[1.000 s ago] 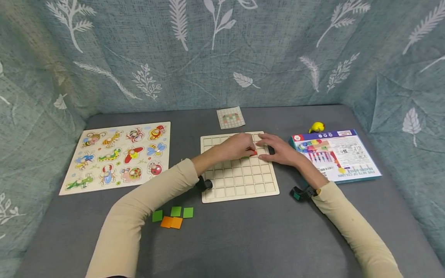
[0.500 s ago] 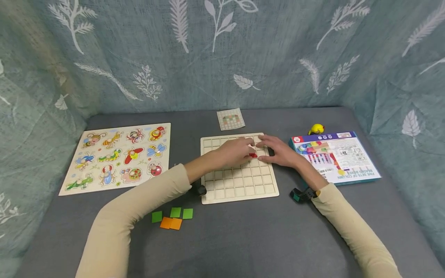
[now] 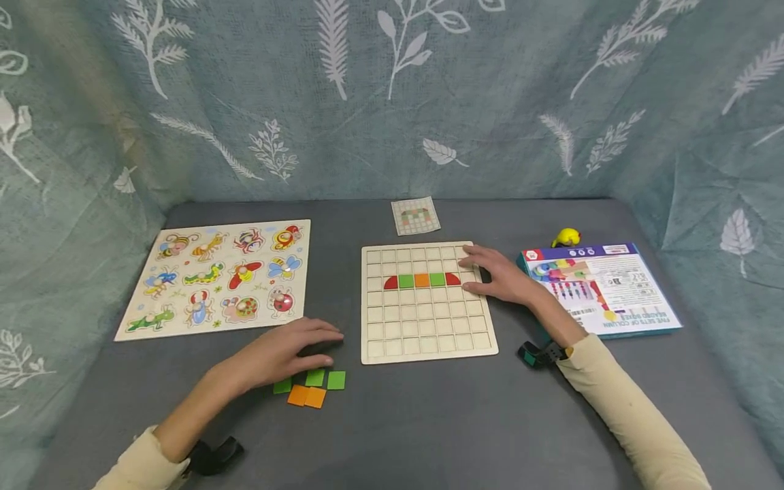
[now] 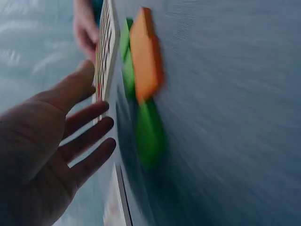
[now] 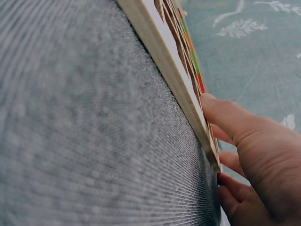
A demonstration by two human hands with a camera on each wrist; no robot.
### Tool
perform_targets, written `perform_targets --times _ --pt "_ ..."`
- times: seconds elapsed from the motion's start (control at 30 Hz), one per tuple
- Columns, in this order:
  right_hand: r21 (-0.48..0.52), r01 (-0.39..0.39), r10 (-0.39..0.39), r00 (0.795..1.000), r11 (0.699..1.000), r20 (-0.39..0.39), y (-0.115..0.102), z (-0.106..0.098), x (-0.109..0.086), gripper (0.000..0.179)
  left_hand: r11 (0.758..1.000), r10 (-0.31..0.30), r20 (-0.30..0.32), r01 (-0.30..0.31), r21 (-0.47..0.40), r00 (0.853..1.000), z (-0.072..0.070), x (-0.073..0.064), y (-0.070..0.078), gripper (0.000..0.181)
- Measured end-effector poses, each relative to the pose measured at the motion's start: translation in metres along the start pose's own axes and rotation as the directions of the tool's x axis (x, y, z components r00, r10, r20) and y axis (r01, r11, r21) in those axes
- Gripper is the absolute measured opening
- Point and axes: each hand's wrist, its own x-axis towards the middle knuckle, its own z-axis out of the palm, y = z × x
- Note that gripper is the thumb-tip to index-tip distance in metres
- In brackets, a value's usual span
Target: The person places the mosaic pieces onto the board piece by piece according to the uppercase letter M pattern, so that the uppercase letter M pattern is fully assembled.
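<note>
A wooden grid board [image 3: 429, 328] lies mid-table. One row on it holds an orange square [image 3: 422, 280] between two green squares [image 3: 406, 281], with a red quarter-round tile [image 3: 452, 279] at each end. My right hand [image 3: 505, 278] rests at the board's right edge, fingers spread, thumb beside the right red tile. My left hand [image 3: 284, 354] hovers with loosely extended fingers over loose green tiles [image 3: 335, 380] and orange tiles [image 3: 315, 397], partly covering a green one. In the left wrist view the left hand [image 4: 51, 136] holds nothing.
An insect peg puzzle [image 3: 214, 279] lies on the left. Behind the board is a small pattern card [image 3: 416, 216]. On the right are a flat printed box [image 3: 603, 289] and a yellow toy [image 3: 566, 237]. A patterned cloth [image 3: 367, 136] hangs behind the table.
My left hand has left the red tile on the board and moved left and nearer, over the loose tiles. The coloured row is now uncovered. My right hand stays at the board's edge.
</note>
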Motion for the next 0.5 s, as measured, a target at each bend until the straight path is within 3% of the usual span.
perform_targets --times 0.2,0.5 --pt "-0.008 -0.003 0.003 1.000 1.000 -0.015 0.004 -0.005 -0.003 0.049 0.992 -0.123 -0.076 0.124 -0.001 0.989 -0.002 -0.044 -0.013 0.046" --pt "0.010 0.018 -0.018 1.000 1.000 -0.011 0.003 0.004 0.000 0.048 0.993 -0.111 -0.065 0.113 0.035 0.992 0.004 -0.073 -0.018 0.045"
